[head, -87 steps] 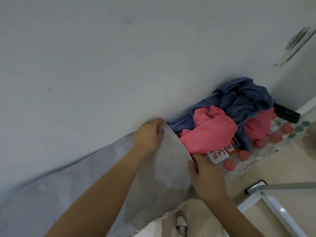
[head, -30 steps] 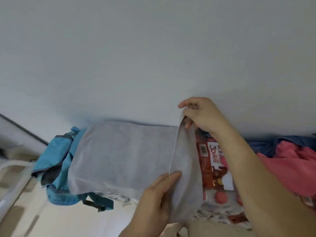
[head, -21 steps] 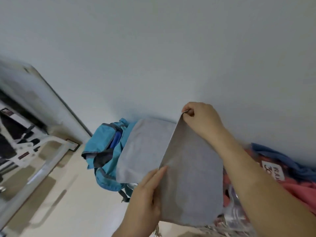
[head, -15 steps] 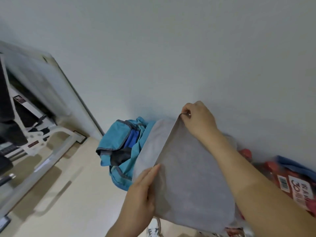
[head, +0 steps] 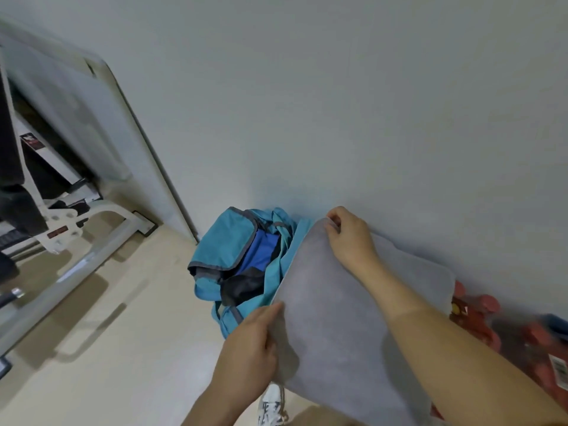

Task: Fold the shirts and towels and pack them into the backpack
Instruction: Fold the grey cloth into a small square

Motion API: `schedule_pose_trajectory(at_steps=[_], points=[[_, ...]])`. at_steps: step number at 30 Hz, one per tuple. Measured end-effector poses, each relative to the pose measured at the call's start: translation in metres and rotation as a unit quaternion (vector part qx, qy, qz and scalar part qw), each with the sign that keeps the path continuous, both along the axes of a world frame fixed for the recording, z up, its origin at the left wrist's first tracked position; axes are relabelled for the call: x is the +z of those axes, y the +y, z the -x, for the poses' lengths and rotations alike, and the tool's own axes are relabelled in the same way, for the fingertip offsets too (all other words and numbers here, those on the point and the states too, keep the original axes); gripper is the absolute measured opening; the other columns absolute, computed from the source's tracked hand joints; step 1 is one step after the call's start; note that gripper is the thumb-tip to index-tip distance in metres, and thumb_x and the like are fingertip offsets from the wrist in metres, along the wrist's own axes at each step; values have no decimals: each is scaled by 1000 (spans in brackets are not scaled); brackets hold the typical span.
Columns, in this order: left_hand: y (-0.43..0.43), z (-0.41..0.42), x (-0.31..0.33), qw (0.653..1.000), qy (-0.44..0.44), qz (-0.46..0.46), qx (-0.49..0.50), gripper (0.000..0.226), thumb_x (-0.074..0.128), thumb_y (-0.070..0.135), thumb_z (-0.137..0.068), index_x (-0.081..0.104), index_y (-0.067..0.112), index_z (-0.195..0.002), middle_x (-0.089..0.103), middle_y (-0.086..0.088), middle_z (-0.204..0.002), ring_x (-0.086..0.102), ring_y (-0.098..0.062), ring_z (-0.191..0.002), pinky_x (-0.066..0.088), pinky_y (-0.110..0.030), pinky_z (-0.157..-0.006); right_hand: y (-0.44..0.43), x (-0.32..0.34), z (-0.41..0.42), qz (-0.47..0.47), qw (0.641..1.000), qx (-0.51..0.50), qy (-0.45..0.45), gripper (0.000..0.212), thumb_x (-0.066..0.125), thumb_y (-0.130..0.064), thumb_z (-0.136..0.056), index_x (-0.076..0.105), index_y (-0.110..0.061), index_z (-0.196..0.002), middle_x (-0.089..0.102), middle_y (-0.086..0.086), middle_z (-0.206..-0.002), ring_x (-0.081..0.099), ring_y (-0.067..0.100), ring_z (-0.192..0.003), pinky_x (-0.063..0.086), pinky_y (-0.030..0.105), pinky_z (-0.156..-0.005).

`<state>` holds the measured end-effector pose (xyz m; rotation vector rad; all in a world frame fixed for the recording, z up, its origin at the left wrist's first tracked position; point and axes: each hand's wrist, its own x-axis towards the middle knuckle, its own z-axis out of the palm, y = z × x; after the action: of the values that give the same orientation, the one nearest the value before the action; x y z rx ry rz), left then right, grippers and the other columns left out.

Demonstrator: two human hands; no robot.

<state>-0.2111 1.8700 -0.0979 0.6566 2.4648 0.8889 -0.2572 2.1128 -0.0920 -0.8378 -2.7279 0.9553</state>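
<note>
Head view: the room has a plain pale grey wall (head: 338, 103) that meets a beige floor (head: 107, 348). At the left, a white metal frame (head: 76, 216) with dark parts stands on the floor and throws a soft shadow across it.

1 teal backpack (head: 227, 241) with grey trim lies slumped on the floor at the foot of the wall. Its flap is thrown open, and a bright blue cloth (head: 261, 253) and a dark lining show inside.

1 grey towel (head: 332, 318), folded to a flat panel with a smooth, unwrinkled face, is held just right of the backpack. Its left edge overlaps the backpack's right side in this view. Whether its underside rests on anything cannot be told.

2 bare hands hold the towel. The left hand (head: 249, 348) grips the lower left edge, with the thumb laid on the upper face and the rest of the hand wrapped under the fold. The right hand (head: 350, 238) pinches the top corner, close to the wall, with its fingers (head: 333, 217) curled tight around the cloth, and its forearm crosses over the towel's face.

Behind the towel at the right sits a red shrink-wrapped pack of bottles (head: 473, 315) with red caps. It is too blurred to count them. 1 white sneaker (head: 272, 407) shows at the bottom edge, below the left wrist.
</note>
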Motion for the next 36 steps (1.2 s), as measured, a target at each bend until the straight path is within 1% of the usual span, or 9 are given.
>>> schedule_pose_trajectory(at_steps=[4,8,10,15,20,23,26,29,36], points=[[6,12,4,994,83,72,-13,49,42,18,-78,59,33,-121,57,14,-115,57,-16,-101,50,-30,-76,0,-13,3,-18,1000,-9,2,18,52,-20,-94,60,-16,-109,65,5,-109,60,25,-99,50,42,-86],[44,57,18,985,171,-18,-16,33,48,12,-87,67,26,-110,64,12,-104,54,-12,-90,42,-24,-73,-5,-22,-1,-18,997,-38,61,8,56,-18,-91,64,-16,-94,65,3,-93,60,22,-86,50,39,-78],[81,92,24,991,126,-51,-1,33,45,12,-92,66,21,-115,68,6,-108,59,-16,-95,45,-28,-77,-6,-24,-7,-13,995,-35,94,5,61,-15,-88,64,-19,-89,66,-1,-89,61,20,-83,50,34,-76],[155,149,5,1000,0,10,-19,26,52,24,-93,65,16,-114,67,-4,-115,60,-23,-107,46,-30,-88,-5,-20,-23,-36,992,-1,117,8,63,-8,-86,68,-12,-90,68,2,-89,57,15,-82,37,17,-72],[171,159,-13,998,-52,28,10,40,70,38,-82,61,17,-115,65,-4,-113,61,-21,-104,48,-33,-91,4,-20,-23,-33,990,-14,134,15,58,-20,-90,70,-15,-95,70,-1,-92,58,10,-82,38,14,-73],[174,160,-13,990,-124,-40,51,37,76,27,-77,64,15,-110,69,-3,-99,65,-19,-92,52,-34,-88,11,-14,-20,-8,994,-31,102,17,57,-21,-93,70,-22,-104,68,-10,-99,56,3,-86,40,13,-77],[174,155,-6,974,-169,-124,85,27,74,13,-80,67,9,-106,63,1,-80,61,-13,-75,52,-25,-78,16,-3,-14,58,992,-50,99,15,57,-19,-94,68,-18,-104,63,-13,-93,54,-1,-82,35,-1,-72],[166,145,12,942,-232,-227,84,21,72,6,-82,70,8,-102,66,-2,-83,62,-11,-77,52,-18,-75,21,8,-10,143,978,-74,135,7,62,-14,-91,69,-15,-93,67,-9,-88,59,-1,-79,41,2,-71],[154,124,34,870,-358,-330,80,15,62,3,-88,71,-1,-100,73,-17,-94,70,-22,-86,57,-29,-79,27,18,-10,207,957,-108,172,13,70,-10,-84,66,-22,-83,66,-14,-84,59,2,-76,47,10,-70]])
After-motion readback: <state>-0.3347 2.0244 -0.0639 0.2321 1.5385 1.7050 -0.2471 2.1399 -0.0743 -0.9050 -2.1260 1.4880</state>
